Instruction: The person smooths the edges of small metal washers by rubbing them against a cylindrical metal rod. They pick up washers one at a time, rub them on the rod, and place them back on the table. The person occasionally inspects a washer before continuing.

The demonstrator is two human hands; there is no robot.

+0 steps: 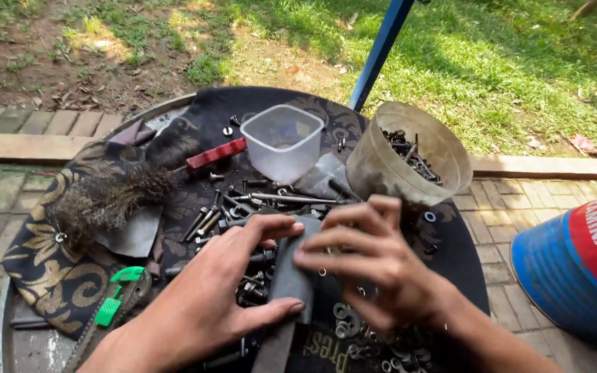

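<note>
Left hand: thumb and fingers clamped on grey strip.
Right hand: fingers curled, tips pressing the strip's upper edge.
Strip location: between both hands, above loose bolts on patterned cloth.
Handling: appears thin, flexible, light; likely best gripped at edges.
Nearby: clear tub, tilted bucket holding hardware.
</note>
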